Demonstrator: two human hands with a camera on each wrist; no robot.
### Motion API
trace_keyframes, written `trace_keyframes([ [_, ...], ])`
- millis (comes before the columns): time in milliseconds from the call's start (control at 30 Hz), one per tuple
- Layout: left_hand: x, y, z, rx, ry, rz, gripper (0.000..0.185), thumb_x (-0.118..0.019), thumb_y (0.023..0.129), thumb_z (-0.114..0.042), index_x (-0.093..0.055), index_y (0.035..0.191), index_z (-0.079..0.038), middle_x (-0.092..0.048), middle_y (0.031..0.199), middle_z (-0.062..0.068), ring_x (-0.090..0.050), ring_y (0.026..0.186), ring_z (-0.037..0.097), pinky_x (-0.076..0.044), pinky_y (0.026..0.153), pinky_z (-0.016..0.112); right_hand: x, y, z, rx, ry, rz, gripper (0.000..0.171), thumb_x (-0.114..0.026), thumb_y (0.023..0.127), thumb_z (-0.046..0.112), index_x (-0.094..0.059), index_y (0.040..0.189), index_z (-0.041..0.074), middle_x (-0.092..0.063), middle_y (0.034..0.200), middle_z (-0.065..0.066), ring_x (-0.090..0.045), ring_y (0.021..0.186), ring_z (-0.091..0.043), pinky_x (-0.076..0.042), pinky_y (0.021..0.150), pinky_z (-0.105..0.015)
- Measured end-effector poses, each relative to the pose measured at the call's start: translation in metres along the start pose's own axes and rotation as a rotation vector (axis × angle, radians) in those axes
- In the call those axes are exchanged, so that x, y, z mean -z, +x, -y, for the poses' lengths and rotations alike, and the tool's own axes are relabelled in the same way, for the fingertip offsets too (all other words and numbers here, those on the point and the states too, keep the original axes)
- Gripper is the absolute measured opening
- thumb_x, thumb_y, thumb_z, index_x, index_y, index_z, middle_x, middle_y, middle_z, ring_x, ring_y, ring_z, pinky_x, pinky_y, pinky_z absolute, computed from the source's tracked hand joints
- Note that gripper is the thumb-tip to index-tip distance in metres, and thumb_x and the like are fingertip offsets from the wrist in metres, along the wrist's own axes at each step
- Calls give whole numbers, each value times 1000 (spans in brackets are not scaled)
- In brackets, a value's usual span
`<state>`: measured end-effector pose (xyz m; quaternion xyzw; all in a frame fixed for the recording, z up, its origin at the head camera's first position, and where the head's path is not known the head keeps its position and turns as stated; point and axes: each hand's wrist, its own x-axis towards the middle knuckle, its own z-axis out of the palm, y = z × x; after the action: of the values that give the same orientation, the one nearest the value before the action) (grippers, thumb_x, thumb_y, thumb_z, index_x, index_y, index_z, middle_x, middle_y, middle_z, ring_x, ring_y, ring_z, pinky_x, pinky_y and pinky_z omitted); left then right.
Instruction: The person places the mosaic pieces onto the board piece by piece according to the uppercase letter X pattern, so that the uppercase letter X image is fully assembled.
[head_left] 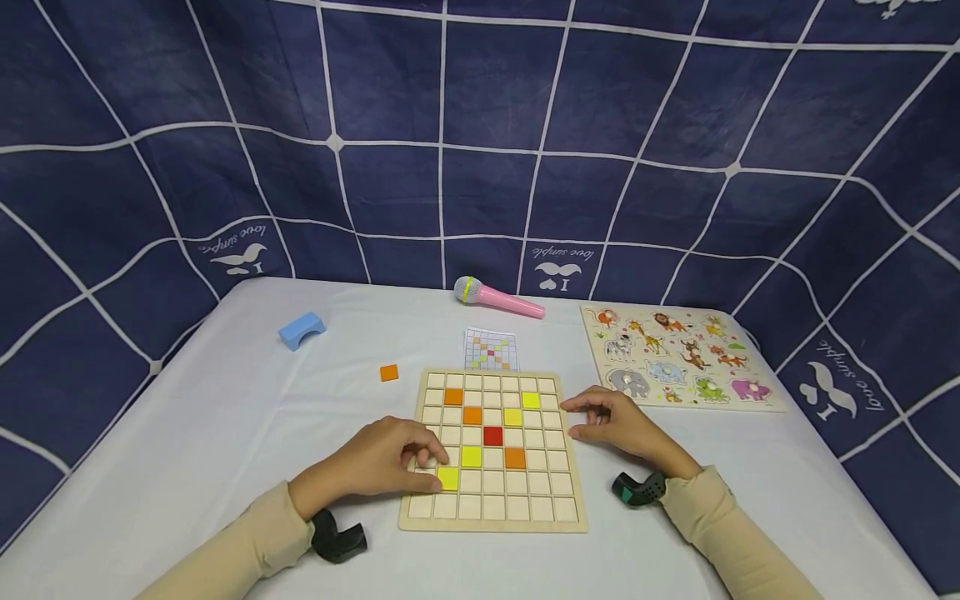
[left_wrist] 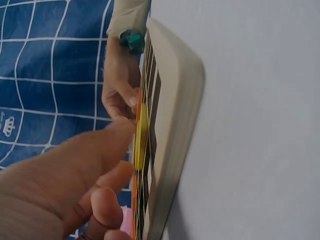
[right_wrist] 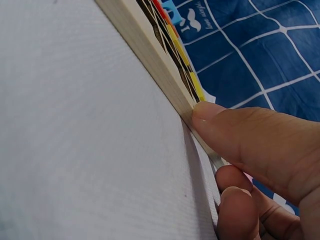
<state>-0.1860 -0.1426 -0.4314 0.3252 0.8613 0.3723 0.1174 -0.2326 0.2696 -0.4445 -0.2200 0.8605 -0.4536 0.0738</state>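
Your left hand (head_left: 382, 462) covers the left-edge squares of the grid board (head_left: 495, 508), hiding what lies beneath the fingers. The pattern card (head_left: 491, 348) above the board is too small to read. In the left wrist view, your blurred left hand (left_wrist: 60, 185) fills the lower left, cut off by the frame edge.

Open cloth between orange tile (head_left: 388, 372) and blue block (head_left: 302, 330).
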Motion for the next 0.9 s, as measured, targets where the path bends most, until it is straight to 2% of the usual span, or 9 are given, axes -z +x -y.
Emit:
trace_keyframes([
  [100, 5, 0, 2, -37, -53, -14, 18, -92, 88, -26, -81, 103, -22, -59, 81, -13, -49, 63, 1, -42, 59, 22, 0, 0, 0, 3, 4, 1, 36, -88, 89, 5, -77, 123, -3, -67, 105, -9, -53, 79, -9, -45, 68, -22],
  [233, 13, 1, 9, -96, -89, -73, 17, -88, 92, -20, -82, 107, -17, -62, 86, -10, -51, 67, 3, -45, 63, 23, 0, 1, 0, -3, 3, 1, 37, -88, 88, 5, -77, 122, -4, -67, 104, -8, -52, 78, -9, -45, 68, -22],
  [400, 23, 2, 18, -105, -83, -152, 21, -86, 92, -11, -81, 112, -11, -63, 90, -8, -51, 68, 4, -46, 65, 24, 0, 1, 0, -2, 4, 1, 36, -88, 88, 5, -77, 122, -4, -67, 105, -8, -53, 79, -8, -45, 68, -22],
  [700, 42, 4, 34, -31, -64, -294, 27, -84, 92, -6, -79, 119, -5, -61, 95, -2, -50, 67, 8, -43, 63, 27, 0, 0, -1, 3, 4, 3, 37, -88, 89, 5, -77, 122, -3, -67, 105, -9, -53, 78, -9, -46, 68, -22],
  [900, 53, 6, 46, 78, -73, -354, 32, -84, 94, -10, -77, 125, -6, -62, 97, 0, -51, 71, 11, -43, 64, 26, 0, 0, 0, -1, 8, 1, 36, -88, 89, 5, -77, 122, -4, -67, 105, -9, -53, 78, -9, -46, 68, -22],
])
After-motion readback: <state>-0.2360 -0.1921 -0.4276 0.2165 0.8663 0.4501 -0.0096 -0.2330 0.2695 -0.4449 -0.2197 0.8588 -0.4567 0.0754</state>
